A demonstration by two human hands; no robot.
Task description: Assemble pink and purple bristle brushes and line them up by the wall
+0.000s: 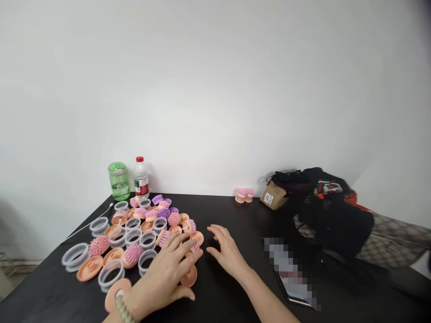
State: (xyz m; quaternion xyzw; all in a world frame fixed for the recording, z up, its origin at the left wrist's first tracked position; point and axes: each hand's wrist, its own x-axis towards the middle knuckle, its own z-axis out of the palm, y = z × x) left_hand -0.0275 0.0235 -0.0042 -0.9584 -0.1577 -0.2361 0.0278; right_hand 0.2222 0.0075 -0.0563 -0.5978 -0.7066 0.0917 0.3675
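Observation:
My left hand [168, 271], with a beaded bracelet [124, 309] at the wrist, is spread palm down over the right side of a pile of brush parts. Beneath its fingers lies an orange disc-shaped part [189, 276], partly hidden. The pile holds clear plastic rings [111, 274], orange discs [90, 268] and pink bristle heads [132, 254], with a few purple bristle heads [164, 213]. My right hand [226, 251] hovers just right of the pile, thumb and fingers apart, with nothing in it. Whether the left fingertips touch the parts is hard to tell.
A green bottle [119, 181] and a red-capped water bottle [141, 179] stand behind the pile. Two pink brushes [244, 195] sit by the wall, near a brown paper package [273, 195]. To the right lie a phone [291, 278], dark cloth [336, 220] and a patterned bag [397, 240].

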